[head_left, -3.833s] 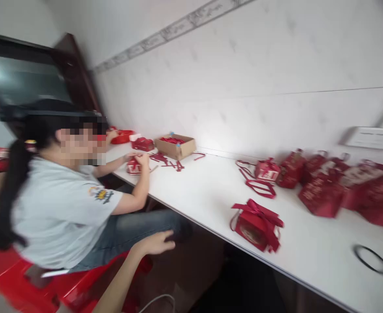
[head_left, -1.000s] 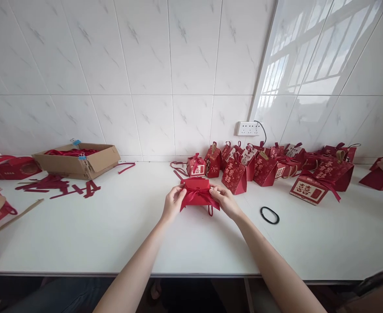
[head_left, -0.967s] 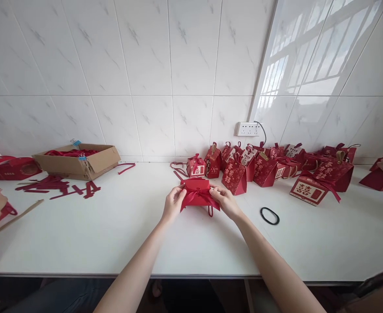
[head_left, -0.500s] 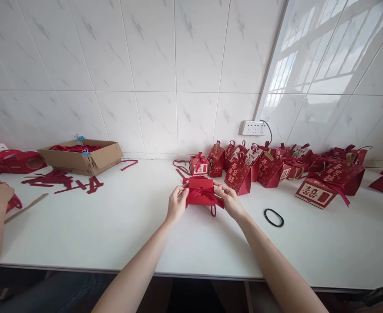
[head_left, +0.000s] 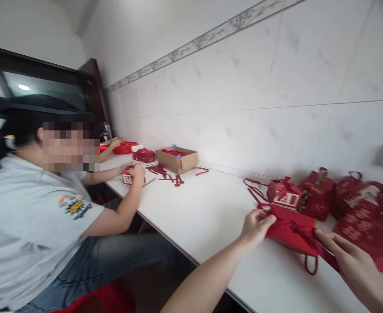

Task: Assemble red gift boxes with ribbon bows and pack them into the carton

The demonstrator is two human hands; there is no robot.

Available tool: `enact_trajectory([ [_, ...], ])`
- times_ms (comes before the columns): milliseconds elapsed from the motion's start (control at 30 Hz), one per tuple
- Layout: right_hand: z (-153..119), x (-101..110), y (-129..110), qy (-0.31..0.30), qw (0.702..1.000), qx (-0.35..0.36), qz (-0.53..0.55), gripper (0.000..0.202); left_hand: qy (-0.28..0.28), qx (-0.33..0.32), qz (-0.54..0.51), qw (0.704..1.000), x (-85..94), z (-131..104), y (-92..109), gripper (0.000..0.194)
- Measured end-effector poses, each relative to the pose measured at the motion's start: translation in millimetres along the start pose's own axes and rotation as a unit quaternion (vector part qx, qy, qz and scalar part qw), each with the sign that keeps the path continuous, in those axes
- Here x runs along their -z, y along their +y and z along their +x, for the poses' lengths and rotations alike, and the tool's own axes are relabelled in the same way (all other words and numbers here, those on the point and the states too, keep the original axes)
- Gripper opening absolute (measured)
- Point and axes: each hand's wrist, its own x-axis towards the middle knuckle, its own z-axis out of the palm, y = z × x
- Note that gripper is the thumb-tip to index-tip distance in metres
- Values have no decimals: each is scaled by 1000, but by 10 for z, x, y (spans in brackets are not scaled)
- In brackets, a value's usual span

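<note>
A small red box (head_left: pixel 287 224) with a dark red ribbon bow across its front is at the lower right of the head view. My left hand (head_left: pixel 256 226) pinches the ribbon at the box's left edge, thumb against fingers. At its right side my right hand (head_left: pixel 350 256) has its fingers closed on the ribbon, whose end trails down along the palm. A thin cord loop hangs beneath the box. Right behind stands another red box with a white label (head_left: pixel 284 198).
Red gift bags (head_left: pixel 317 195) stand along the wall at right. A cardboard box of ribbons (head_left: pixel 178 161) sits at the back, with loose ribbons (head_left: pixel 175 178) before it. At left, a seated person (head_left: pixel 48 208) holds a small red box (head_left: pixel 128 177); another person's hands show beyond.
The view has swung to the left, bringing the seated person and a doorway into sight. Both hands still hold the red box with its ribbon, now lower right in view.
</note>
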Motion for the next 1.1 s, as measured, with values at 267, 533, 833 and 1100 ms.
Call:
enact_trajectory([
  [267, 201, -72, -310, 22, 997, -67, 8, 33, -15, 57, 4, 998, -80, 202, 158, 25],
  [533, 271, -166, -57, -15, 988, -43, 150, 48, -105, 54, -2, 993, -29, 447, 70, 32],
  [833, 251, -143, 46, -25, 974, -55, 218, 44, -129, 35, 9, 991, 82, 409, 17, 26],
  [1100, 235, -100, 60, -16, 966, -73, 249, 44, -170, 50, -15, 984, 140, 407, -11, 29],
])
